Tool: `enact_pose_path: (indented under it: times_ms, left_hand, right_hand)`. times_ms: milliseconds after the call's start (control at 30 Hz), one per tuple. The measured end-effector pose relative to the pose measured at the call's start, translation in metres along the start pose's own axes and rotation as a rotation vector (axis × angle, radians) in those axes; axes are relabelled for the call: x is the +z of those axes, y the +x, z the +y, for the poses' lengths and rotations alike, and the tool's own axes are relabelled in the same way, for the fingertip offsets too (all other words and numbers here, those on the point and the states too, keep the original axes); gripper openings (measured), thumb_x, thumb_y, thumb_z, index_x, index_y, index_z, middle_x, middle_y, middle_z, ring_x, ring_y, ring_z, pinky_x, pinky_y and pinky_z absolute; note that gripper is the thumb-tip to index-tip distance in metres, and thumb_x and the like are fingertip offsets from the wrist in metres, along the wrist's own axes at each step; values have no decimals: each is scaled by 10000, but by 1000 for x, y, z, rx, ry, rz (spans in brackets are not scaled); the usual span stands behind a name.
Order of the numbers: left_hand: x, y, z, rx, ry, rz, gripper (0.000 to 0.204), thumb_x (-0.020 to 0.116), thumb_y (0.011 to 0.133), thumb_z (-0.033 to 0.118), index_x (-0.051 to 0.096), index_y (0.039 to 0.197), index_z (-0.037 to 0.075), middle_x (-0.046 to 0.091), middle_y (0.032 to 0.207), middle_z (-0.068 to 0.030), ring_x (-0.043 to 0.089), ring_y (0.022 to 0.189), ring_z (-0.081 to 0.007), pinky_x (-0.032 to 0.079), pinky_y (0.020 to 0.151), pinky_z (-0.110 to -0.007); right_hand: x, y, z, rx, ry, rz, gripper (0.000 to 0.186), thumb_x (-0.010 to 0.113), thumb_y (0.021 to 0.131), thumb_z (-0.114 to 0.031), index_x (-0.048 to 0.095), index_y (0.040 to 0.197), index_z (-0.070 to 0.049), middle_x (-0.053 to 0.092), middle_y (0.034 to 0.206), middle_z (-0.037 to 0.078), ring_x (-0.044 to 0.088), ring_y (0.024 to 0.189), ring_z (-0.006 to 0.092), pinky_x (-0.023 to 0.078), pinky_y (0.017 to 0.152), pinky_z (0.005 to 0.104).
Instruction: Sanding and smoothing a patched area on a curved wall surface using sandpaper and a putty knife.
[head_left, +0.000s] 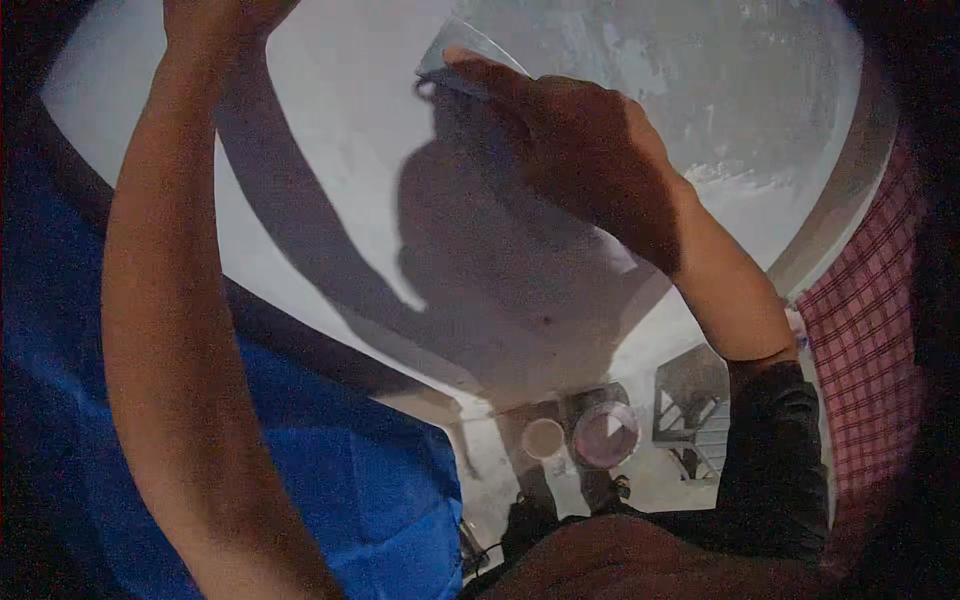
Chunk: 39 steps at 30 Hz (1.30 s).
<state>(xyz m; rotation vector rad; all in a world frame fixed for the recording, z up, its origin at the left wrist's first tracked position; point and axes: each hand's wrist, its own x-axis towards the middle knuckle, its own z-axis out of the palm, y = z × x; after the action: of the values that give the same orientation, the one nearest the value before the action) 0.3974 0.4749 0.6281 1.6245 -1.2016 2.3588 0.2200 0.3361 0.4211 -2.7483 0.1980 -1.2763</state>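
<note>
My right hand (600, 150) is closed around a scraper with a flat, wide blade (458, 38). One finger lies stretched along the blade, which is against the pale wall (340, 110). Most of its handle is hidden by the hand. To the right of the blade the wall shows a grey, streaky patch (720, 90) with rough white smears beneath it. My left arm reaches up along the left side. Only the wrist and part of my left hand (225, 15) show at the top edge, near the wall; its fingers are out of the picture.
Blue sheeting (350, 490) hangs at the lower left, and a red checked cloth (860, 310) at the right. On the floor below are a round bucket (607, 436), a smaller tan round thing (543, 438) and a grey slatted object (692, 420). My shadow falls across the wall.
</note>
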Motion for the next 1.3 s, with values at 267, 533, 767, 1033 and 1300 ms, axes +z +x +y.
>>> enact_pose_path:
  times_ms: [267, 533, 767, 1033, 1300]
  left_hand:
    - [-7, 1, 12, -54, -72, -23, 587, 453, 1026, 416, 407, 1541, 139, 371, 1621, -112, 266, 1533, -315, 93, 1225, -634]
    - [-22, -3, 22, -109, -119, -6, 605, 434, 1016, 441, 416, 1536, 133, 389, 1613, -102, 268, 1534, -290, 96, 1239, -620]
    - [-25, 0, 18, -141, -124, -14, 609, 454, 1014, 444, 419, 1531, 126, 388, 1615, -96, 273, 1532, -290, 101, 1240, -615]
    - [-12, -4, 17, -87, -169, 35, 601, 461, 1009, 435, 437, 1523, 123, 408, 1601, -110, 298, 1521, -299, 99, 1236, -622]
    - [-21, -1, 19, -101, -167, -14, 621, 466, 1006, 435, 414, 1539, 121, 390, 1614, -104, 275, 1532, -283, 88, 1237, -619]
  right_hand:
    - [-23, -3, 4, -100, 27, 51, 492, 650, 968, -236, 538, 1447, -259, 755, 965, 140, 742, 858, 350, 597, 739, 433]
    - [-27, -1, -24, 79, -100, -9, 419, 582, 985, -346, 571, 1403, -320, 721, 859, 213, 700, 796, 441, 566, 710, 563]
    - [-30, -2, -28, 114, -118, -14, 407, 538, 1013, -345, 548, 1413, -268, 722, 873, 210, 697, 792, 446, 567, 720, 573]
    - [-29, 4, -22, 101, -70, 2, 406, 525, 1012, -350, 551, 1405, -253, 728, 912, 209, 701, 829, 451, 564, 764, 577]
    - [-23, -7, -29, 278, -120, 125, 424, 520, 1004, -321, 529, 1422, -250, 716, 878, 250, 701, 828, 464, 554, 756, 592]
